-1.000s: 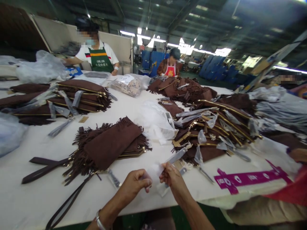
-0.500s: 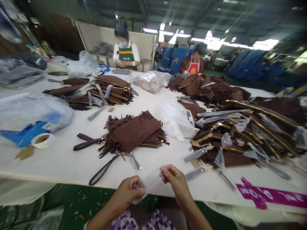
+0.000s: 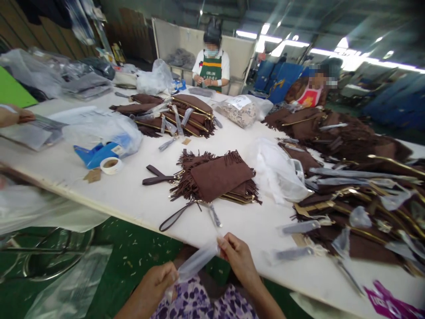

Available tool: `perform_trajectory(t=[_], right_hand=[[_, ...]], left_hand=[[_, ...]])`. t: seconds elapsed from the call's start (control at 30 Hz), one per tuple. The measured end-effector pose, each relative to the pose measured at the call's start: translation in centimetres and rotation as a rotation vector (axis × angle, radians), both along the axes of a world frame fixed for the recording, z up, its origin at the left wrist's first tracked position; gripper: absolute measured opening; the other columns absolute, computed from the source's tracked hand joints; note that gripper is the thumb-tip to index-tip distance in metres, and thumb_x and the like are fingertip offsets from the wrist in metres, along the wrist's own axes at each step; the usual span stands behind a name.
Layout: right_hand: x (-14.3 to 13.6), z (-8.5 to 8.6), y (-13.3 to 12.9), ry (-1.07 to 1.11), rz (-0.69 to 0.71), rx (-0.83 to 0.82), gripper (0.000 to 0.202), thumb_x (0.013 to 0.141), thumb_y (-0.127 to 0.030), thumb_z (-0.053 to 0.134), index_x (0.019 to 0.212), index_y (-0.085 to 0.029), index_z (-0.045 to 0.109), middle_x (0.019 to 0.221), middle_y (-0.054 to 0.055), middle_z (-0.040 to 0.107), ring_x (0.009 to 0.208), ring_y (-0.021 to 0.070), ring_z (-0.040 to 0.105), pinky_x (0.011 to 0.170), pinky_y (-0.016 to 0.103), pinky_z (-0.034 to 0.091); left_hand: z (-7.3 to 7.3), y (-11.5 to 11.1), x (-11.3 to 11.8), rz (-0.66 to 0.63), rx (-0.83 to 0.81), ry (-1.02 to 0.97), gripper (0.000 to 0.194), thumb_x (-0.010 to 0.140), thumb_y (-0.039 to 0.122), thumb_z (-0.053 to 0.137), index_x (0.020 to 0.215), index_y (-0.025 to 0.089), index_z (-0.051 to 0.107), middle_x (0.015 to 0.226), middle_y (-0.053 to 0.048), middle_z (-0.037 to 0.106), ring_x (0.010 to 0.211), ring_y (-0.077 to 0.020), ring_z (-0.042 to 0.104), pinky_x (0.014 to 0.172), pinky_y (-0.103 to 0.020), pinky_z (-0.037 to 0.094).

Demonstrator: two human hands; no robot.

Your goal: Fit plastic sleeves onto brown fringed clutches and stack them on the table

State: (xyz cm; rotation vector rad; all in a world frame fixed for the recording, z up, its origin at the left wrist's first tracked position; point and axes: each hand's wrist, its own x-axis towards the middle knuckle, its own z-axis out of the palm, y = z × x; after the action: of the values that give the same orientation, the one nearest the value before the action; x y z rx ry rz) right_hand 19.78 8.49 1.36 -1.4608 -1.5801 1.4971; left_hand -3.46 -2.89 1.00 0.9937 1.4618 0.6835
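Note:
A small translucent plastic bag [image 3: 198, 262] is stretched between my two hands, just off the table's front edge. My left hand [image 3: 158, 280] pinches its lower left end, and my right hand [image 3: 235, 251] grips the upper right end between thumb and fingers. Just beyond them, a small stack of brown fringed pouches [image 3: 221, 177] lies on the white table. A dark wrist strap [image 3: 175, 215] loops out toward me from the stack. Beside it, a plastic-wrapped tag or tassel [image 3: 214, 215] hangs from the pouch's corner.
A large heap of brown pouches [image 3: 361, 208] covers the right side; another pile [image 3: 179, 115] lies behind. A blue tape dispenser [image 3: 96, 154] and tape roll [image 3: 111, 165] sit at left. White plastic wrapping [image 3: 277, 170] lies mid-table. A co-worker's hand [image 3: 16, 116] reaches in at far left; two people work opposite.
The view has swung left, so the table's contents sit further right. My hands have drawn the plastic bag out longer between them. A co-worker's hand has come into view at far left.

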Motion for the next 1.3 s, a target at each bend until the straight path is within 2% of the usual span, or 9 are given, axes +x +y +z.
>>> perform_trajectory(t=[0.13,0.23,0.33,0.4,0.67,0.77,0.97,1.1,1.3], right_hand=[[-0.9,-0.7,0.0,0.066,0.006,-0.059,0.027,0.085,-0.041,0.055,0.072,-0.017,0.058,0.058,-0.003,0.051,0.055,0.011,0.045,0.052,0.022,0.033],[-1.0,-1.2,-0.1,0.092,-0.006,-0.099,0.025,0.083,-0.04,0.057,0.076,-0.016,0.061,0.061,-0.002,0.054,0.054,0.0107,0.046,0.052,0.022,0.034],[-0.9,-1.5,-0.2,0.06,-0.026,-0.125,0.027,0.083,-0.042,0.058,0.075,-0.016,0.059,0.058,-0.003,0.053,0.051,0.0103,0.044,0.05,0.022,0.032],[-0.9,-1.6,-0.3,0.035,-0.025,-0.131,0.029,0.083,-0.044,0.058,0.072,-0.017,0.057,0.056,-0.004,0.051,0.05,0.0099,0.042,0.048,0.022,0.031],[-2.7,-1.6,-0.7,-0.053,0.023,-0.001,0.036,0.083,-0.048,0.057,0.064,-0.019,0.048,0.053,-0.006,0.044,0.052,0.0096,0.038,0.049,0.021,0.029],[-3.4,-1.9,-0.7,-0.077,0.028,-0.013,0.037,0.083,-0.049,0.056,0.063,-0.019,0.047,0.052,-0.005,0.046,0.05,0.0102,0.039,0.048,0.021,0.03],[-4.1,-2.2,-0.5,-0.013,0.089,-0.081,0.03,0.083,-0.047,0.054,0.071,-0.019,0.054,0.056,-0.004,0.05,0.052,0.0126,0.046,0.052,0.023,0.037],[-4.3,-2.0,-0.4,-0.049,0.101,-0.091,0.029,0.083,-0.047,0.054,0.073,-0.019,0.056,0.057,-0.003,0.052,0.052,0.0132,0.047,0.052,0.023,0.037],[-5.2,-1.4,-0.3,-0.159,0.123,-0.016,0.036,0.087,-0.05,0.049,0.066,-0.02,0.052,0.054,-0.004,0.05,0.051,0.0122,0.045,0.052,0.023,0.033]], left_hand=[[-2.8,-1.5,-1.3,0.066,-0.035,-0.183,0.048,0.069,0.065,0.061,0.066,0.017,0.056,0.059,-0.001,0.06,0.057,-0.0165,0.051,0.057,-0.026,0.035],[-5.1,-2.3,-2.2,0.129,-0.067,-0.166,0.05,0.055,0.063,0.073,0.063,0.017,0.053,0.057,0.001,0.056,0.056,-0.0151,0.048,0.056,-0.025,0.034],[-6.1,-2.8,-2.7,0.166,-0.075,-0.143,0.055,0.05,0.067,0.073,0.058,0.018,0.05,0.054,0.001,0.053,0.053,-0.0144,0.046,0.054,-0.025,0.033],[-5.8,-3.0,-2.8,0.167,-0.089,-0.148,0.058,0.05,0.072,0.07,0.057,0.018,0.049,0.053,0.0,0.053,0.052,-0.0146,0.045,0.053,-0.026,0.032],[-2.3,-4.4,-3.1,0.079,-0.008,0.053,0.052,0.082,0.065,0.043,0.062,0.018,0.05,0.058,0.0,0.054,0.059,-0.0162,0.048,0.057,-0.026,0.033],[-2.9,-4.8,-3.6,0.118,-0.028,-0.001,0.054,0.078,0.069,0.046,0.061,0.018,0.049,0.056,0.001,0.054,0.057,-0.0156,0.047,0.056,-0.026,0.034],[-5.7,-6.1,-5.4,0.336,-0.205,-0.223,0.059,0.046,0.066,0.078,0.063,0.017,0.051,0.053,0.001,0.058,0.049,-0.0125,0.048,0.051,-0.024,0.033],[-5.7,-6.7,-6.0,0.423,-0.305,-0.393,0.055,0.055,0.064,0.077,0.07,0.016,0.054,0.065,-0.004,0.066,0.058,-0.0155,0.057,0.06,-0.027,0.042],[-4.7,-6.9,-5.4,0.447,-0.202,-0.188,0.054,0.07,0.071,0.058,0.062,0.018,0.053,0.052,0.0,0.061,0.05,-0.0153,0.053,0.052,-0.025,0.037]])
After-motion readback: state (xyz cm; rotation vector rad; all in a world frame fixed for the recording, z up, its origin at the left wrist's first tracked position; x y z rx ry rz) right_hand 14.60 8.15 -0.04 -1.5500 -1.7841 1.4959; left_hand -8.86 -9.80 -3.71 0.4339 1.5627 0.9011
